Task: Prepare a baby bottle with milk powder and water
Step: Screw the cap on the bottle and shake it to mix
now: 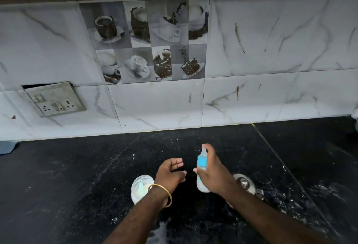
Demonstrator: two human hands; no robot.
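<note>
— Where is the baby bottle (201, 170), and which hand has it?

— The right hand (213, 174) holds it above the black countertop (77, 185), the fingers wrapped round its body from the right side and the thumb coming across near the blue collar. The bottle stands nearly upright, teat end up and tipped slightly away from the person, with white milk filling its lower part.

— And the right arm itself?

— It reaches in from the lower right corner, forearm angled up and to the left, the wrist straight.

— What about the left hand (170, 174)?

— It hangs just left of the bottle without touching it, holding nothing. The fingers are loosely curved and spread, palm turned toward the bottle. A gold bangle (162, 195) sits on that wrist, and the forearm comes up from the bottom middle.

— Anything else close by?

— A clear container with pale milk powder (138, 189) and a light blue scoop in it sits on the counter, partly behind the left wrist. A steel lid with a knob (244, 182) lies behind the right wrist. White spills fleck the counter
</note>
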